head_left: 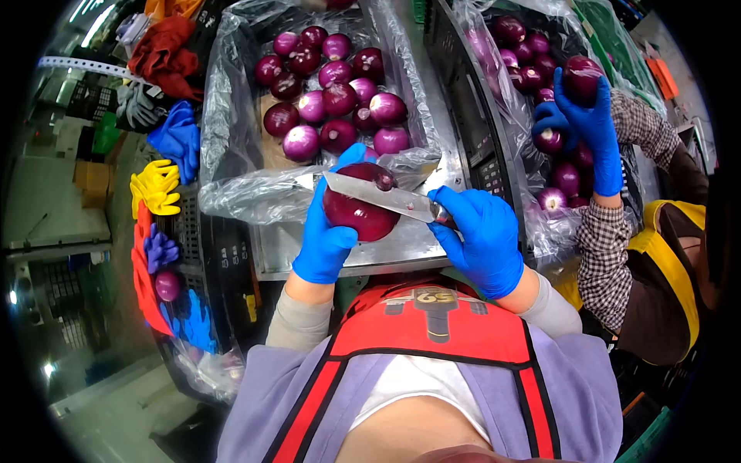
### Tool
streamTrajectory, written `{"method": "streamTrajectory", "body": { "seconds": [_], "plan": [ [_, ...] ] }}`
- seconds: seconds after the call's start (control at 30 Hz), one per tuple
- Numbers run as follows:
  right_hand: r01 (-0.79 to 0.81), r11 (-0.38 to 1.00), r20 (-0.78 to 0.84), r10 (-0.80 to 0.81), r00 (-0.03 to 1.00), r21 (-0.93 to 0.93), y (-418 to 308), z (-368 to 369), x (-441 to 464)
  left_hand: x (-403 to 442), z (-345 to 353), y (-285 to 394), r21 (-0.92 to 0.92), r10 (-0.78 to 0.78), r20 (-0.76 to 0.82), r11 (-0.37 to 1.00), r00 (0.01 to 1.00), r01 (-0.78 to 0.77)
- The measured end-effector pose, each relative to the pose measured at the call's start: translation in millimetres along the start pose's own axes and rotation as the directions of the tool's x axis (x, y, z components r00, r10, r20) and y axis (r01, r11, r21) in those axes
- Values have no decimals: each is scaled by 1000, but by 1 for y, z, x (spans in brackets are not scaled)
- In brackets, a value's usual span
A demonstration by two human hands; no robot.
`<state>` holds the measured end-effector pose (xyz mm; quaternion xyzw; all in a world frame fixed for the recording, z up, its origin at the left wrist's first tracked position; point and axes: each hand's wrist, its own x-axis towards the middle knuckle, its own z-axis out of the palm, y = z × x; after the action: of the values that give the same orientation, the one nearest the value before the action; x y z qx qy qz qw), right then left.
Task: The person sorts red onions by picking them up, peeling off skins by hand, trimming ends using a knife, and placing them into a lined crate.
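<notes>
My left hand [326,239], in a blue glove, is closed around a large peeled red onion [363,212] above the near edge of the metal tray. My right hand [482,239], gloved in blue too, grips the handle of a knife [378,195]. The blade points left and lies across the top of the onion, close to its stubby end; whether it cuts in cannot be told. Just beyond both hands, several peeled red onions [338,100] rest in a crate lined with clear plastic [231,185].
To the right, a co-worker's blue-gloved hands [598,139] hold an onion over another plastic-lined crate [552,239] of onions. A black crate wall [482,123] stands between. Along the left hang yellow gloves [156,187], blue gloves [177,139] and a red cloth [164,54].
</notes>
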<state>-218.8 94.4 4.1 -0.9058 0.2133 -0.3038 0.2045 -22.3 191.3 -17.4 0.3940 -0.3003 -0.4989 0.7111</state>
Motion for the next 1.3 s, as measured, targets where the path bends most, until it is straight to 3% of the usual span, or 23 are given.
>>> {"method": "streamTrajectory", "body": {
  "seconds": [0.1,0.37,0.53,0.63,0.67,0.73,0.9,0.97,1.0,1.03,1.1,1.13,1.23,1.3],
  "plan": [
    [46,999,-40,-45,998,8,-2,-1,3,-1,-9,-3,-124,-122,59,984,991,129],
    [31,999,0,-31,1000,-34,-3,-6,0,4,-11,-4,-195,-160,168,962,973,192],
    [46,999,3,-46,999,-24,-6,-5,4,7,-19,-7,-351,-332,247,845,910,404],
    [59,997,4,-59,998,-57,-6,-5,4,3,-20,-11,-512,-309,255,761,916,399],
    [52,996,-7,-52,999,-67,-5,-4,4,2,-17,-9,-512,-309,256,761,916,399],
    [43,996,-17,-44,999,-79,-4,-4,2,0,-8,-3,-273,-243,251,911,937,310],
    [39,998,-5,-39,999,-51,-3,-3,-2,-1,-22,-17,-377,-245,325,852,913,363],
    [37,998,-11,-38,999,-60,-5,-1,-1,2,-25,-20,-635,-152,478,621,865,460],
    [36,997,-17,-37,999,-67,-6,-2,0,2,-26,-22,-634,-152,479,621,864,461],
    [34,997,-17,-35,999,-69,-7,-1,0,2,-29,-24,-543,-206,391,735,897,406],
    [42,999,14,-42,999,-35,-10,0,3,1,-29,-26,-430,-242,292,831,925,353],
    [42,999,14,-42,999,-35,-13,0,5,-1,-26,-27,-451,-286,258,809,923,377],
    [4,999,12,-4,1000,-38,-19,0,8,1,-35,-39,-427,-269,357,805,895,412],
    [21,998,9,-20,1000,-63,-20,1,9,-3,-41,-47,-478,-318,259,778,912,407]
  ]
}}
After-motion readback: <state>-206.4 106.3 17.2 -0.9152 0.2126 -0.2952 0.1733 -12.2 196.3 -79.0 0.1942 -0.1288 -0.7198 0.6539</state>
